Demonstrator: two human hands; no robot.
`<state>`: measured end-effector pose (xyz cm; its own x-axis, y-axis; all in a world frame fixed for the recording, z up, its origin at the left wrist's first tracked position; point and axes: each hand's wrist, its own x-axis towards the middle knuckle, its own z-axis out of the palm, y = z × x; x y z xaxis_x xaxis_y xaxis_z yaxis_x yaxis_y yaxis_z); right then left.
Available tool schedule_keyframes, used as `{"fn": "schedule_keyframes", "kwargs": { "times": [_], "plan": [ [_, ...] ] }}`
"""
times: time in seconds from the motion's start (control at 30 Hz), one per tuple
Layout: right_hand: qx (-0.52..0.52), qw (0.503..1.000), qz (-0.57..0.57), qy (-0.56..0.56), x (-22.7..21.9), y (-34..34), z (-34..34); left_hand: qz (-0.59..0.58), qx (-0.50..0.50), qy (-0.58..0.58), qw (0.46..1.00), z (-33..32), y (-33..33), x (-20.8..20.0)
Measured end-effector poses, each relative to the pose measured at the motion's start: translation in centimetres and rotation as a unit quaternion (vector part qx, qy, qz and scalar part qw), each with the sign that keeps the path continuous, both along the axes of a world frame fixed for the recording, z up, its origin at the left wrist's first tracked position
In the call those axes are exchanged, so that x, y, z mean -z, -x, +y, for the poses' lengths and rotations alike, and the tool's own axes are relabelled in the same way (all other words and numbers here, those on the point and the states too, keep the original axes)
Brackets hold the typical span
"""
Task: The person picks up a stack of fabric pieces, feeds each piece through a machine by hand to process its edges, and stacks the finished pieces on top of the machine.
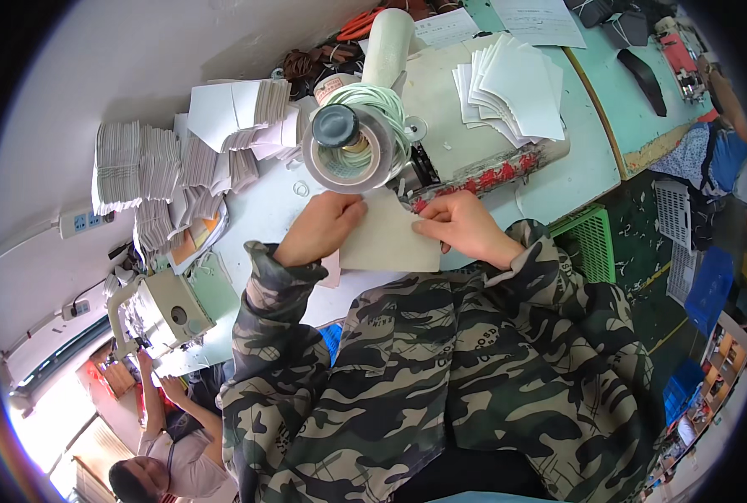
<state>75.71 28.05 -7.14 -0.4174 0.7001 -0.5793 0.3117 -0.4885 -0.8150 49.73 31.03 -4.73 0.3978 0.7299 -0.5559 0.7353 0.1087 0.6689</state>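
A cream, flat sheet piece lies in front of me at the front of a worn sewing machine with peeling red patches. My left hand is closed at the sheet's upper left, thumb along its edge and the other fingers curled under. At its right edge, my right hand pinches the sheet between thumb and fingers. Just beyond the sheet stands a round holder with a black knob and a coil of pale green cord. The machine's needle area is partly hidden behind the holder.
Bundled stacks of white pieces fill the table's left. A fanned pile of white pieces rests on the machine bed, near a white cone. A green crate stands at right. At lower left a co-worker sits by another machine.
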Motion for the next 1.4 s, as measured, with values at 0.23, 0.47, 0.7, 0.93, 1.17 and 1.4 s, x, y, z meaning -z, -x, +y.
{"fn": "schedule_keyframes", "kwargs": {
  "times": [0.23, 0.47, 0.7, 0.93, 1.17, 1.4],
  "plan": [
    [0.013, 0.991, 0.027, -0.134, -2.0, -8.9, 1.7, -0.062, -0.018, -0.024, 0.998, 1.9, -3.2, -2.1],
    [0.070, 0.698, -0.343, -0.625, -6.6, -13.2, 6.5, 0.333, 0.160, -0.206, 0.906, -6.3, 6.5, 5.4],
    [-0.057, 0.934, -0.042, -0.350, -3.9, -2.9, -1.0, 0.266, 0.081, -0.355, 0.892, -9.4, 7.9, 4.9],
    [-0.107, 0.975, 0.031, -0.190, -3.0, -0.4, -3.1, 0.044, 0.075, -0.008, 0.996, -6.2, 9.8, -0.2],
    [-0.013, 0.995, 0.075, -0.058, -1.6, 2.1, -1.5, -0.130, 0.110, 0.076, 0.982, -0.1, 1.4, -2.5],
    [-0.109, 0.930, -0.114, -0.331, -4.6, -2.5, 3.6, -0.012, 0.158, -0.010, 0.987, 4.5, -1.3, -3.6]
  ]
}}
